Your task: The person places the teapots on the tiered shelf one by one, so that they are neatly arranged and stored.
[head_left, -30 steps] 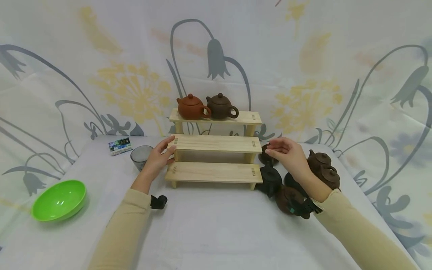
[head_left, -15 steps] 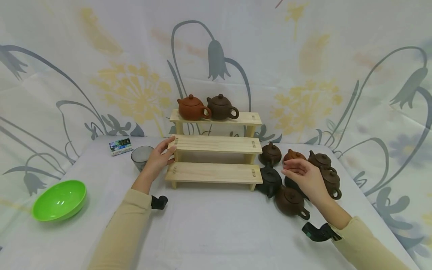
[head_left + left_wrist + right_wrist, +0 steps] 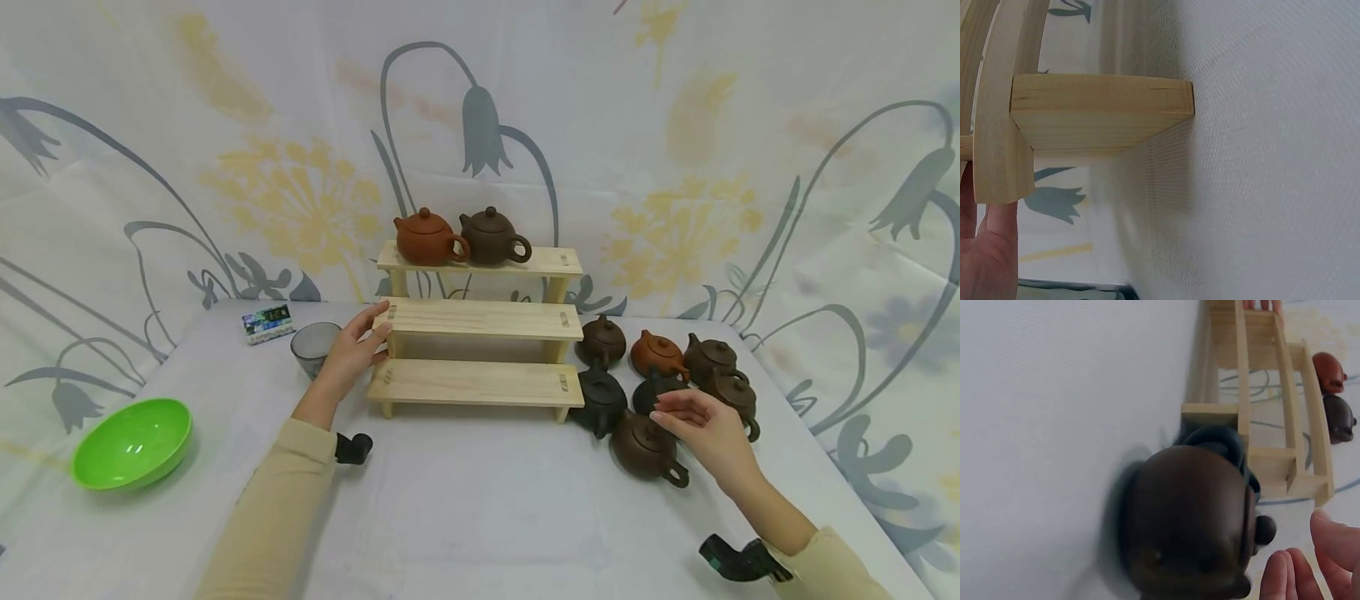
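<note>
My left hand (image 3: 352,346) touches the left end of a three-tier wooden stand (image 3: 480,383), its fingers straight at the middle shelf. In the left wrist view, the fingers (image 3: 1000,225) pass behind a stand board. Two teapots, an orange-red one (image 3: 423,237) and a dark brown one (image 3: 491,237), sit on the top shelf. My right hand (image 3: 708,433) hovers over the right-hand teapots with nothing in its loosely bent fingers. Below it are a brown teapot (image 3: 643,447) and a partly hidden black one (image 3: 654,388). In the right wrist view, the brown teapot (image 3: 1188,519) fills the foreground.
Beside the stand cluster more teapots: a black one (image 3: 600,402), a small brown one (image 3: 602,340), an orange one (image 3: 657,353) and two dark brown ones (image 3: 708,357) farther right. Left are a grey glass (image 3: 311,342), a small printed box (image 3: 267,325) and a green bowl (image 3: 131,446).
My right hand has moved right and nearer to me, from over the small brown teapot by the stand, uncovering the orange teapot. The left hand has stayed at the stand.
</note>
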A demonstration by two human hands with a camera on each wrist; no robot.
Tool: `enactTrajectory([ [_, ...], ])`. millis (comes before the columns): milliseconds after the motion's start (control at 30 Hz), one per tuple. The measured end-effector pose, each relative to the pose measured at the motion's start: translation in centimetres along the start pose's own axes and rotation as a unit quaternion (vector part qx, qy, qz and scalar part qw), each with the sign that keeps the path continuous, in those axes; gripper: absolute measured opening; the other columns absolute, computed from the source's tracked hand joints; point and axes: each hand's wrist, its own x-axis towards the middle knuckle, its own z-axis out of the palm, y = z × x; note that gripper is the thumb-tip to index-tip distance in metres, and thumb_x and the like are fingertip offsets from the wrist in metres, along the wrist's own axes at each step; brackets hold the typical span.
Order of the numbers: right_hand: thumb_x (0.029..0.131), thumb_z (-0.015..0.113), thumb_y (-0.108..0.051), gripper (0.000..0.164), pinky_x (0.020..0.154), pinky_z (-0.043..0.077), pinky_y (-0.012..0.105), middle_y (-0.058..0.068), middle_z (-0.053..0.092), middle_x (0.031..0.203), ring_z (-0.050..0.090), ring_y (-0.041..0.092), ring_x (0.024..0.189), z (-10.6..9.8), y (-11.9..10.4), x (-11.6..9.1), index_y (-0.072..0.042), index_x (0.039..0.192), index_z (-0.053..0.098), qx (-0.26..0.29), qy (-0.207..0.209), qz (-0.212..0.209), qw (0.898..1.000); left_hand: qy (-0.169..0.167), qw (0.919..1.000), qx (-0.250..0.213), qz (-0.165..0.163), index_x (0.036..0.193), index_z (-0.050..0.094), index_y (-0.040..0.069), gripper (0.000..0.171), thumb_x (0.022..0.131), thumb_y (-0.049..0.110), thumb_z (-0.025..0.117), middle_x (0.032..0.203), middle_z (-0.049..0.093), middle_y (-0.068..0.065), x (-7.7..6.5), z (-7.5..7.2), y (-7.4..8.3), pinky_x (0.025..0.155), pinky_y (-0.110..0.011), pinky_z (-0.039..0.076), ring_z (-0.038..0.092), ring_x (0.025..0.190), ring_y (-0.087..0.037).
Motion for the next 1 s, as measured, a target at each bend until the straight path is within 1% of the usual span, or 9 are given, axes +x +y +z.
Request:
enactTrajectory([
  [200,0.084,0.071,-0.016,0.034,0.068,0.051,0.013,0.000,0.066,0.091,0.059,-0.003,0.080,-0.8,1.2,-1.0,0.006,0.107,0.062,-0.029,0.002,0.019,0.999,0.005,1.0000,0.006,-0.003,0.147,0.031,0.017,0.053,0.098,0.025,0.049,0.152,0.017,-0.012,0.2,0.0,-0.2,0.097,-0.043,0.042,0.033,0.130,-0.032],
  [367,0.083,0.072,-0.013,0.032,0.066,0.052,0.016,0.006,0.067,0.091,0.061,-0.001,0.078,-1.2,2.3,-1.8,0.007,0.105,0.062,-0.034,-0.007,0.030,0.999,0.007,0.9999,0.006,-0.006,0.147,0.032,0.019,0.052,0.098,0.025,0.049,0.152,0.019,-0.011,0.3,0.0,-0.2,0.097,-0.042,0.043,0.034,0.129,-0.031],
  [500,0.082,0.073,-0.021,0.036,0.065,0.052,0.019,0.007,0.067,0.094,0.061,0.000,0.078,-1.5,3.0,-2.4,0.005,0.106,0.063,-0.055,-0.028,0.066,0.996,0.005,1.0000,0.002,-0.007,0.147,0.031,0.018,0.053,0.098,0.025,0.049,0.152,0.018,-0.011,0.2,0.0,-0.2,0.097,-0.043,0.042,0.034,0.130,-0.032],
  [600,0.081,0.075,-0.026,0.041,0.064,0.050,0.022,0.007,0.066,0.095,0.060,0.002,0.077,-1.7,3.2,-2.7,0.003,0.107,0.063,-0.069,-0.051,0.095,0.992,0.007,0.9999,0.001,-0.009,0.147,0.031,0.018,0.053,0.098,0.024,0.049,0.152,0.017,-0.011,0.2,0.1,-0.2,0.098,-0.043,0.042,0.034,0.130,-0.032],
  [700,0.080,0.076,-0.023,0.043,0.065,0.051,0.025,0.009,0.067,0.095,0.062,0.006,0.078,-1.9,3.3,-2.8,0.005,0.109,0.061,-0.050,-0.079,0.116,0.989,0.006,0.9999,0.002,-0.009,0.147,0.030,0.018,0.053,0.098,0.024,0.049,0.152,0.017,-0.012,0.1,0.1,-0.2,0.098,-0.043,0.041,0.033,0.130,-0.032],
  [867,0.078,0.077,-0.017,0.044,0.067,0.053,0.027,0.012,0.066,0.098,0.064,0.009,0.080,-2.1,3.4,-3.0,0.007,0.110,0.058,-0.014,-0.114,0.134,0.984,0.005,1.0000,0.004,-0.005,0.147,0.031,0.018,0.053,0.098,0.025,0.049,0.152,0.017,-0.011,0.1,0.2,-0.2,0.097,-0.042,0.042,0.034,0.130,-0.031],
  [1000,0.079,0.076,-0.017,0.040,0.067,0.053,0.027,0.011,0.068,0.095,0.064,0.008,0.079,-2.4,3.4,-3.1,0.008,0.107,0.061,-0.012,-0.115,0.137,0.984,0.005,1.0000,0.006,-0.003,0.147,0.031,0.018,0.053,0.098,0.025,0.049,0.152,0.016,-0.011,0.1,0.1,-0.2,0.097,-0.042,0.042,0.033,0.130,-0.031],
])
